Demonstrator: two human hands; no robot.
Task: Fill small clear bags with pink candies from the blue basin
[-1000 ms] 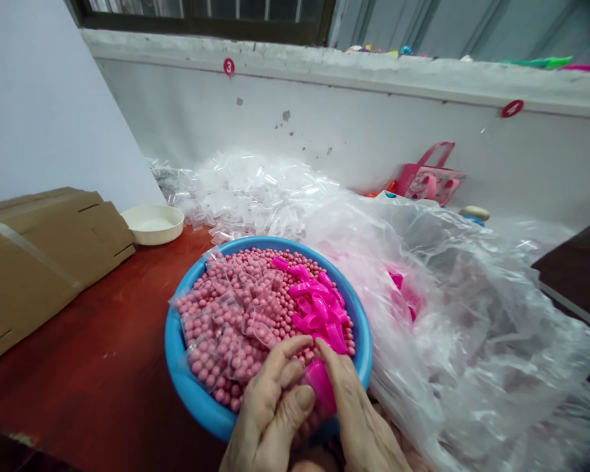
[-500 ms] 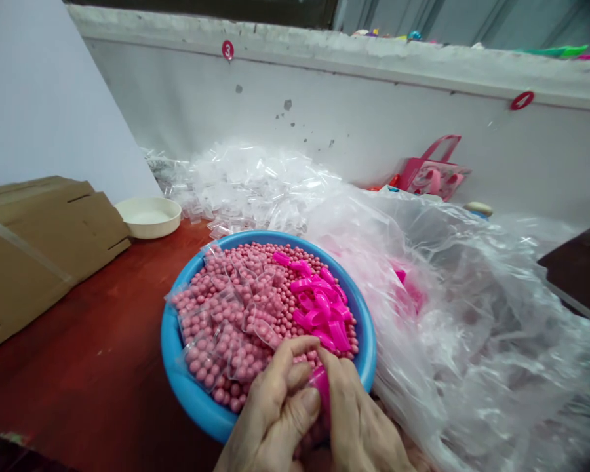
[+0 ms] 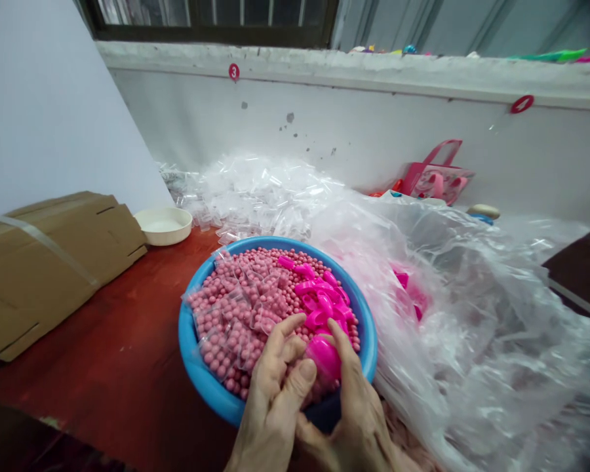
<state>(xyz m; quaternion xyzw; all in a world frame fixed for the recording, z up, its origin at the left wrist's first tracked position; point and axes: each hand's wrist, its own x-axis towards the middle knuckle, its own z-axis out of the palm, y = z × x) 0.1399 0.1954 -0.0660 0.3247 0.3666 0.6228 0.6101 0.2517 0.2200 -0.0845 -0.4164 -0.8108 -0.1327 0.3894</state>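
A blue basin (image 3: 204, 387) holds loose pink beads (image 3: 231, 380), clear packets of pink beads (image 3: 236, 308) and a heap of bright pink plastic pieces (image 3: 319, 298). Over its near rim, a rounded bright pink plastic piece (image 3: 324, 357) sits between my hands. My left hand (image 3: 278, 390) is curled against the piece from the left, thumb at its side. My right hand (image 3: 356, 406) is on the other side, index finger along the piece's edge and thumb spread away below. Pink beads show just beneath the piece; what encloses them is hard to make out.
Clear plastic packets (image 3: 255, 190) are piled behind the basin, and a large clear plastic bag (image 3: 472, 314) with pink pieces lies to the right. A cardboard box (image 3: 63, 262) and a white dish (image 3: 164, 226) stand left on the red table (image 3: 128, 347). A pink bag (image 3: 437, 177) leans on the wall.
My hands have parted slightly, and my right fingers have spread. More of the pink piece now shows between them. The view has tilted up and shifted left a little.
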